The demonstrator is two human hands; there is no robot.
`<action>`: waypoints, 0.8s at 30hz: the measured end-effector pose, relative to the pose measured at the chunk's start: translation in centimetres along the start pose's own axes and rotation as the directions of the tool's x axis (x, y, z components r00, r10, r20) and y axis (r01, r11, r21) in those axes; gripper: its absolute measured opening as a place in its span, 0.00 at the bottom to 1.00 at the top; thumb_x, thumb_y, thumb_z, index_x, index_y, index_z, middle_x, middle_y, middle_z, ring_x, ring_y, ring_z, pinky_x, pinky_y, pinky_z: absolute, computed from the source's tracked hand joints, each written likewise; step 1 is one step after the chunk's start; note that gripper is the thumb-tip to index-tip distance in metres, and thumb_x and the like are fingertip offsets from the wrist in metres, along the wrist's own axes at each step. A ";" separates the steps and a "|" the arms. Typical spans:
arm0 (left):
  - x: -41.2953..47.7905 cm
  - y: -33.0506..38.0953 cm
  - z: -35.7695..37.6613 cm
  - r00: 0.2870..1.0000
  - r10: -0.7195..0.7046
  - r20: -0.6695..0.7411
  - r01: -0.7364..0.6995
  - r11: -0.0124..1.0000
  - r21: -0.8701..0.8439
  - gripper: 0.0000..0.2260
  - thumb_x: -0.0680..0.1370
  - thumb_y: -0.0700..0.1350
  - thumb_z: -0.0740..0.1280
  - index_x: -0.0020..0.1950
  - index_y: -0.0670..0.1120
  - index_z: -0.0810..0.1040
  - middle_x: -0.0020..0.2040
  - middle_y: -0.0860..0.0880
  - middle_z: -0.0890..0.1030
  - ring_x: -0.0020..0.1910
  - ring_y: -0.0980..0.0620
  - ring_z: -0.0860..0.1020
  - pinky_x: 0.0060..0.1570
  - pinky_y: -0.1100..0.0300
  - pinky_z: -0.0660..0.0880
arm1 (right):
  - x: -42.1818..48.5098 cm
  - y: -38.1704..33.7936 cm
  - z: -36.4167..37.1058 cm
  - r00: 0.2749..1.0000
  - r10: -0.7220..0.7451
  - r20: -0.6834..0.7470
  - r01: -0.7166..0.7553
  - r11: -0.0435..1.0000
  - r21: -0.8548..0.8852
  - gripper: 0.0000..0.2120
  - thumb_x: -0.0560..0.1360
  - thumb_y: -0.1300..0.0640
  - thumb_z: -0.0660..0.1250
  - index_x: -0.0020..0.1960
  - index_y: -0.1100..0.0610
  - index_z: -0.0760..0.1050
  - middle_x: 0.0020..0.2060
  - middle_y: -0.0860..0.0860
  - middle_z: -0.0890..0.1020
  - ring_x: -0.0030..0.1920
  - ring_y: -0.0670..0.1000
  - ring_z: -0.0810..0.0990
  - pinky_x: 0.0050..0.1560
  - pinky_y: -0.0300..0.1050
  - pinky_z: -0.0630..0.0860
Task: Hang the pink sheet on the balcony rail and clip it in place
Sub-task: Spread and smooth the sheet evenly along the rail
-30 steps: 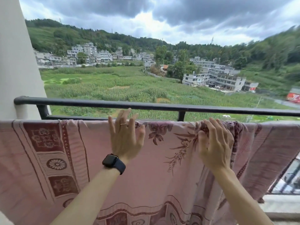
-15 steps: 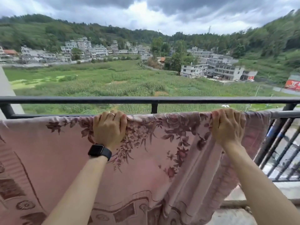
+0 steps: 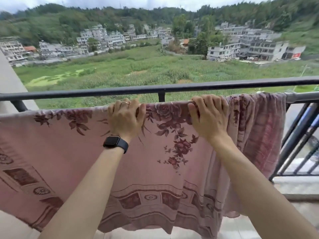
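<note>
The pink sheet (image 3: 72, 152), printed with dark red flowers and a patterned border, hangs draped over the lower balcony rail (image 3: 302, 97) and falls toward the floor. My left hand (image 3: 126, 116), with a ring and a black watch on the wrist, grips the sheet's top fold over the rail. My right hand (image 3: 208, 116) grips the same fold a little to the right, fingers curled over the far side. The sheet bunches in folds at its right end. No clip is visible.
A black upper rail (image 3: 224, 86) runs across just above and beyond the sheet. Black vertical bars (image 3: 296, 140) stand at the right over a tiled floor. A pale wall (image 3: 10, 80) closes the left. Beyond are green fields and buildings.
Both hands went from open fingers on the sheet to curled grips on its top fold, and moved right along the rail. The view tilted down and shifted right.
</note>
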State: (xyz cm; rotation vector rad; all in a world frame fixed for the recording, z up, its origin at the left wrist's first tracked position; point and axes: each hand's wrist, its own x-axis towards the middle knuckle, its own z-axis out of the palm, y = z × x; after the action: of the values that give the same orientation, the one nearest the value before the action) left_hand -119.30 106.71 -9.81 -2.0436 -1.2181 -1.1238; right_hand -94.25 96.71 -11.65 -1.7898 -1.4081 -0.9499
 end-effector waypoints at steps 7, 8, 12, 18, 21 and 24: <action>-0.7 -2.6 1.5 0.993 -0.030 -0.118 0.028 0.999 -0.020 0.17 0.85 0.56 0.53 0.54 0.46 0.75 0.47 0.43 0.78 0.48 0.41 0.73 0.57 0.44 0.69 | -0.4 4.0 1.4 0.988 0.092 -0.125 -0.099 0.994 -0.053 0.23 0.81 0.38 0.56 0.61 0.57 0.72 0.60 0.58 0.74 0.68 0.60 0.67 0.75 0.58 0.53; -0.8 -2.7 1.6 0.990 -0.053 -0.132 0.049 0.998 -0.030 0.16 0.85 0.55 0.53 0.55 0.46 0.74 0.49 0.43 0.77 0.51 0.41 0.73 0.60 0.42 0.68 | -0.3 3.1 1.7 0.983 0.121 -0.135 -0.126 0.992 -0.029 0.23 0.81 0.39 0.56 0.61 0.57 0.71 0.61 0.58 0.74 0.69 0.60 0.66 0.75 0.59 0.53; -2.1 -3.3 1.8 0.986 -0.099 -0.138 0.092 0.994 -0.058 0.15 0.85 0.53 0.56 0.62 0.46 0.76 0.60 0.43 0.77 0.63 0.40 0.73 0.72 0.44 0.58 | -1.3 2.6 1.4 0.991 0.037 -0.130 -0.043 0.998 -0.043 0.22 0.82 0.41 0.58 0.68 0.55 0.72 0.66 0.56 0.74 0.73 0.60 0.66 0.76 0.60 0.57; -1.5 -4.0 1.3 0.983 -0.162 -0.089 0.150 0.981 -0.125 0.15 0.82 0.52 0.58 0.62 0.45 0.77 0.62 0.44 0.77 0.67 0.39 0.71 0.72 0.39 0.57 | -1.1 2.7 -0.5 0.993 0.005 -0.121 -0.001 0.999 0.036 0.23 0.83 0.44 0.57 0.73 0.55 0.72 0.72 0.56 0.72 0.75 0.58 0.67 0.75 0.59 0.60; -0.2 -1.6 0.8 0.978 -0.196 -0.065 0.185 0.971 -0.149 0.15 0.81 0.55 0.58 0.60 0.48 0.76 0.62 0.46 0.77 0.68 0.41 0.69 0.74 0.39 0.49 | -0.5 4.2 -1.6 0.965 0.216 -0.149 -0.206 0.976 0.076 0.21 0.84 0.48 0.53 0.72 0.54 0.71 0.72 0.53 0.73 0.75 0.57 0.66 0.74 0.61 0.61; 2.2 3.0 0.9 1.000 -0.010 -0.001 0.010 0.978 -0.209 0.17 0.81 0.56 0.58 0.61 0.47 0.77 0.59 0.47 0.79 0.64 0.44 0.73 0.74 0.39 0.53 | 1.2 5.1 -1.4 0.970 0.220 -0.108 -0.213 0.975 0.065 0.18 0.84 0.50 0.52 0.67 0.54 0.74 0.68 0.53 0.76 0.72 0.57 0.68 0.73 0.60 0.61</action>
State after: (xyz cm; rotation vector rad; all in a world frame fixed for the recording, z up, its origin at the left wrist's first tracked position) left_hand -115.68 106.99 -8.48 -2.1908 -1.1520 -1.3072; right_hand -89.27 95.07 -10.24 -1.7778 -1.1299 -0.8772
